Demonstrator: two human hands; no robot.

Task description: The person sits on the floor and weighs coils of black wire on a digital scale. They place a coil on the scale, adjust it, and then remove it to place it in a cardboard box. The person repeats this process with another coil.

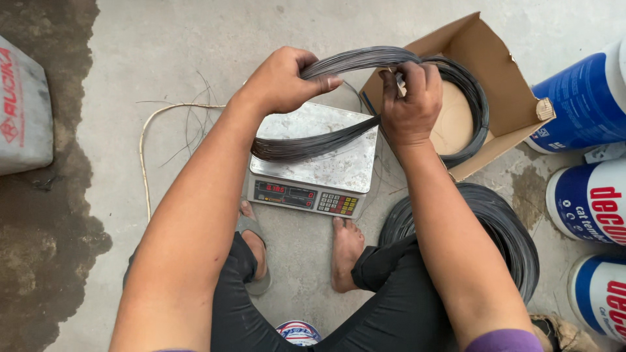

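Note:
My left hand [282,81] grips the top of a loop of thin dark wire [306,143], held over a digital scale [339,166] with a steel platform. My right hand [411,98] pinches the same wire bundle at its right side, where the strands cross. The lower part of the loop rests on or just above the scale's platform. The scale's red display and keypad face me.
An open cardboard box [502,78] at the upper right holds a wire coil [479,107]. A bigger wire coil [508,234] lies on the floor by my right leg. Blue and white paint buckets [587,195] stand at the right, a grey sack [23,111] at the left. Loose wires [176,111] lie on the concrete.

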